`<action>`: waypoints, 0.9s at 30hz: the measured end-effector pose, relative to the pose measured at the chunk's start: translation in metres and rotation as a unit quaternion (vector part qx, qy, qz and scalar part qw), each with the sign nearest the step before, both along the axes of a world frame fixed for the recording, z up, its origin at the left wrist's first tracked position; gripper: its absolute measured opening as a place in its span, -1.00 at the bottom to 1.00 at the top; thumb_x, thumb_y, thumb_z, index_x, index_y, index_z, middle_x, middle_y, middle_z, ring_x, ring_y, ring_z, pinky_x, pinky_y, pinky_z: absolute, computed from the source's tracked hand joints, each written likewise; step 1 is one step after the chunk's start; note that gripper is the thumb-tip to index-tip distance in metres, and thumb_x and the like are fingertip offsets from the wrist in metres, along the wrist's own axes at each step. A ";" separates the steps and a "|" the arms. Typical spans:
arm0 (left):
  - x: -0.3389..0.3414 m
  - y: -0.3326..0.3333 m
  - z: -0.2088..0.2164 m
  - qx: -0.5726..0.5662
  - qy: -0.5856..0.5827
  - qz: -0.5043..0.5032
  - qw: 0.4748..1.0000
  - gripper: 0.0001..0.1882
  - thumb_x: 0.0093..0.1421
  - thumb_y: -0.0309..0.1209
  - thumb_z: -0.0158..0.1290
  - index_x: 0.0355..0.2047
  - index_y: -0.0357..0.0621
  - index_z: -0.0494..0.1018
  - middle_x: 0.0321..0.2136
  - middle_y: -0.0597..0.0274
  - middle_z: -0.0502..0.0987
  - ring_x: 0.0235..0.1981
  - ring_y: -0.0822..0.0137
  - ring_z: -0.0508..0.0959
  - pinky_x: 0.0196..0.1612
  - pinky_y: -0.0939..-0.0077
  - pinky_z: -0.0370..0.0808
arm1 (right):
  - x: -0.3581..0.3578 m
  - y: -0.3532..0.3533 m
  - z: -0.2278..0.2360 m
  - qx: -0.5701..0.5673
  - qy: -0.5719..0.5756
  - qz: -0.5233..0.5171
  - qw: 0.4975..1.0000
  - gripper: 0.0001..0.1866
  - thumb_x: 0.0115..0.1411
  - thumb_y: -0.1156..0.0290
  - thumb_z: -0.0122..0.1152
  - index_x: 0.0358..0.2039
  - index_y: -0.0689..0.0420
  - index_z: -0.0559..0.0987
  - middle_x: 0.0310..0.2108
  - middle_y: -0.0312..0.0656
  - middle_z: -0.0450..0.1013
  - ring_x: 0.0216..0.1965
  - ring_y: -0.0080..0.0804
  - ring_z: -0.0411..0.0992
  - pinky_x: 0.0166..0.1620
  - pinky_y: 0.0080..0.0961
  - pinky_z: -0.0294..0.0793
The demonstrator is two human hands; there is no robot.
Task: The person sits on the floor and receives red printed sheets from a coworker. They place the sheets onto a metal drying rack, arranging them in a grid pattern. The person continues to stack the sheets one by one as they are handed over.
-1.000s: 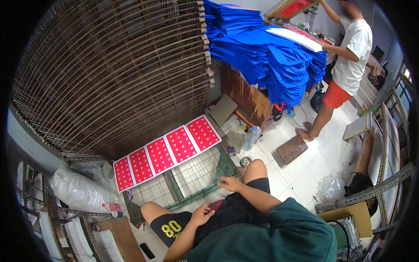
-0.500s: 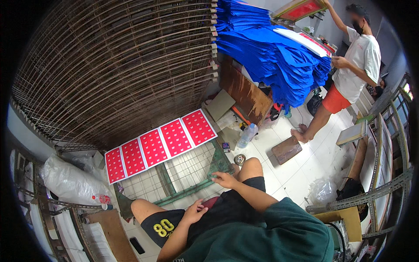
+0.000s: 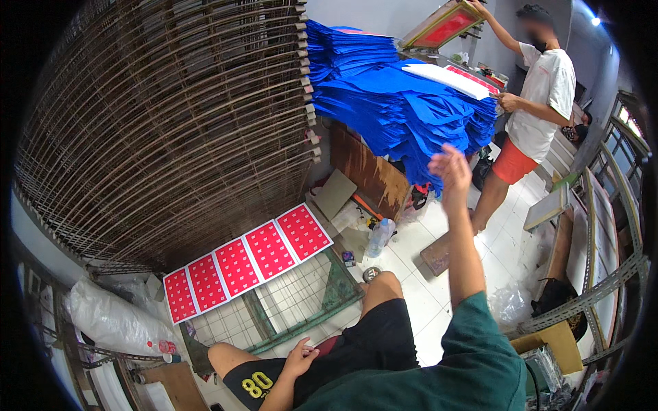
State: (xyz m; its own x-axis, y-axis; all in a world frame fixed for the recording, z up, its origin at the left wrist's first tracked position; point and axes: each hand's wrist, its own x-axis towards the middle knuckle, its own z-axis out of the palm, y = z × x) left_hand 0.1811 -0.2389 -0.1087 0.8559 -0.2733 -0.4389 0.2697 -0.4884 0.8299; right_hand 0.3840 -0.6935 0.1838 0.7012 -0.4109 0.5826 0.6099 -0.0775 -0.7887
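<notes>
My right hand (image 3: pixel 452 177) is raised with its arm stretched up, fingers extended and slightly blurred, nothing held. Behind it in the picture hangs a large pile of blue sheets (image 3: pixel 404 103), and I cannot tell that the hand touches it. Low over my lap rests my left hand (image 3: pixel 301 359), loosely bent with fingers apart and no object in it. Before my knees, a row of red-and-white printed sheets (image 3: pixel 236 268) lies side by side on the bottom wire shelf (image 3: pixel 281 301) of a drying rack (image 3: pixel 171 137).
A co-worker (image 3: pixel 548 89) in a white shirt stands at the right, one hand on a raised printing frame (image 3: pixel 442 26). A plastic bottle (image 3: pixel 381 237) and a brown block (image 3: pixel 436 256) are on the floor. Plastic-wrapped rolls (image 3: pixel 113 316) lie left; metal shelving (image 3: pixel 582 308) stands right.
My right hand has gone from above my knee up and to the right. My left hand stays over my lap. The view has shifted, and the co-worker's printing frame remains raised.
</notes>
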 end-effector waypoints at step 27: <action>-0.002 -0.003 0.010 -0.002 0.012 0.020 1.000 -0.39 0.09 -0.32 0.13 0.11 -0.22 0.16 -0.29 0.08 0.51 -0.27 0.34 0.53 -0.16 0.50 0.44 | 0.105 -0.237 0.082 0.445 -0.154 0.027 0.882 -0.19 0.14 -0.03 -0.01 0.16 0.28 -0.07 0.03 0.32 0.08 0.06 0.18 0.21 0.10 -0.04 0.28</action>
State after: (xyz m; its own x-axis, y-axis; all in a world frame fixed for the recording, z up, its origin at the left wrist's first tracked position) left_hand 0.1792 -0.2419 -0.0990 0.8555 -0.2412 -0.4583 0.3087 -0.4730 0.8252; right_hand 0.4890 -0.9302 0.2661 0.5984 -0.7725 0.2125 0.7897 0.5241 -0.3187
